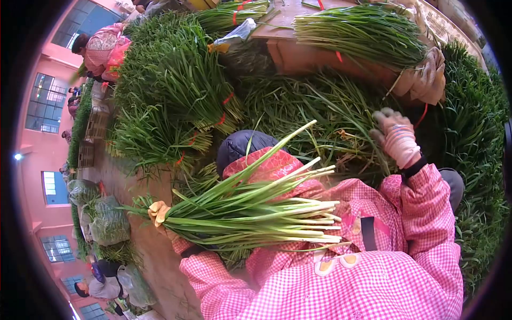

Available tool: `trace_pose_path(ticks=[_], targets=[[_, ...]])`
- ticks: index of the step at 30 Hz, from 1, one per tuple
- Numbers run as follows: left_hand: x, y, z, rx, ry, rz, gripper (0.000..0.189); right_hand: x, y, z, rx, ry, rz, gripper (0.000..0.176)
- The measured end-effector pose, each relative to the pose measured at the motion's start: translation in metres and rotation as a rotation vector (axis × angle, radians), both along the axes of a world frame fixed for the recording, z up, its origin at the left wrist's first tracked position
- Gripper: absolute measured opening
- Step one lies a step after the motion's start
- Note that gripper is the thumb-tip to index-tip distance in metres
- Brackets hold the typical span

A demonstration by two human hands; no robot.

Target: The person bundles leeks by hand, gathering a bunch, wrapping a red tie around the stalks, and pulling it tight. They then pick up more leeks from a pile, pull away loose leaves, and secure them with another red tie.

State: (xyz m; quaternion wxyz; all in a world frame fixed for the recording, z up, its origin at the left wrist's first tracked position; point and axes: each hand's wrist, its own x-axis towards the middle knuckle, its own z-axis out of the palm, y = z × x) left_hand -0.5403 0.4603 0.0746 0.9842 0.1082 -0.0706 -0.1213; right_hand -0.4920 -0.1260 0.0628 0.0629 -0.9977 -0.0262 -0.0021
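My left hand [159,213], in a tan-orange glove, is wrapped round the leafy part of a loose bunch of garlic chives [256,208]. The pale stem ends fan out to the right, across my lap and in front of my pink checked smock [368,288]. On the right, my right hand [392,133] wears a pale glove with a striped cuff. Its fingers are apart, and no object shows in it. Just beside it lies a heap of loose green leaves [314,106].
Tied chive bundles [176,80] with red bands are stacked at left. Another bundle [362,34] lies on a board [285,13] at the top. Upright greens [474,133] line the right side. Wrapped bundles [109,221] and co-workers [101,50] appear at far left.
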Motion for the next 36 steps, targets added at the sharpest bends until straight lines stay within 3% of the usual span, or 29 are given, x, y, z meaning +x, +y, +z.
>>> trace_pose_path(ticks=[2, 4, 6, 8, 10, 12, 13, 14, 17, 18, 19, 24, 25, 28, 29, 30, 31, 33, 34, 36], targets=[[0.003, 0.000, 0.007, 0.055, 0.006, -0.026, 0.013, 0.011, 0.026, 0.037, 0.116, -0.259, 0.056, 0.036], [0.007, -0.003, 0.016, 0.123, 0.011, -0.041, 0.013, 0.024, 0.056, 0.052, 0.357, -0.295, 0.272, 0.040], [0.013, -0.002, 0.013, 0.065, -0.015, -0.035, 0.013, 0.034, 0.094, 0.054, 0.391, -0.345, 0.589, 0.040], [0.013, -0.001, 0.009, 0.023, -0.019, -0.022, 0.013, 0.044, 0.120, 0.028, 0.446, -0.175, 0.714, 0.040], [0.014, 0.000, 0.013, 0.019, -0.004, -0.002, 0.014, 0.032, 0.136, 0.007, 0.889, 0.129, 0.558, 0.031], [0.009, -0.012, 0.028, 0.029, 0.036, 0.060, 0.012, 0.003, 0.134, 0.019, 0.719, 0.191, 0.671, 0.027], [0.009, -0.005, 0.027, 0.054, -0.048, 0.028, 0.012, -0.013, 0.134, 0.037, 0.732, 0.313, 0.689, 0.027], [0.009, 0.000, 0.026, 0.077, -0.128, -0.008, 0.014, -0.029, 0.137, 0.044, 0.628, 0.226, 0.720, 0.029], [0.036, -0.011, 0.047, 0.111, -0.611, -0.208, 0.024, -0.052, 0.137, 0.048, 0.597, 0.238, 0.710, 0.049], [0.038, -0.003, 0.051, 0.074, -0.720, -0.177, 0.028, -0.055, 0.136, 0.051, 0.583, 0.279, 0.704, 0.054], [0.033, -0.001, 0.058, 0.129, -0.722, -0.200, 0.019, -0.056, 0.136, 0.051, 0.582, 0.234, 0.711, 0.057], [0.035, -0.034, 0.151, 0.363, -0.958, -0.554, 0.022, -0.064, 0.136, 0.062, 0.575, 0.142, 0.803, 0.068], [0.022, -0.038, 0.157, 0.297, -0.964, -0.409, 0.021, -0.068, 0.138, 0.061, 0.581, -0.005, 0.809, 0.081], [0.001, -0.064, 0.172, 0.134, -1.009, -0.145, 0.019, -0.068, 0.128, 0.050, 0.826, 0.112, 0.875, 0.085], [-0.001, -0.072, 0.175, 0.079, -1.028, -0.088, 0.019, -0.062, 0.122, 0.045, 1.086, 0.339, 0.868, 0.078], [-0.001, -0.077, 0.178, 0.050, -1.041, -0.083, 0.018, -0.057, 0.111, 0.047, 1.559, 0.965, 0.565, 0.061], [-0.001, -0.082, 0.180, 0.019, -1.054, -0.074, 0.018, -0.033, 0.094, 0.035, 1.475, 1.013, 0.641, 0.041], [0.000, -0.090, 0.185, -0.025, -1.085, -0.090, 0.018, -0.010, 0.108, 0.016, 1.573, 0.629, 0.176, 0.034], [0.001, -0.094, 0.187, -0.047, -1.100, -0.098, 0.017, 0.006, 0.116, -0.013, 1.365, 0.193, 0.343, 0.039], [0.005, -0.099, 0.194, -0.076, -1.126, -0.158, 0.016, 0.014, 0.147, 0.049, 1.266, 0.093, 0.381, 0.055]])
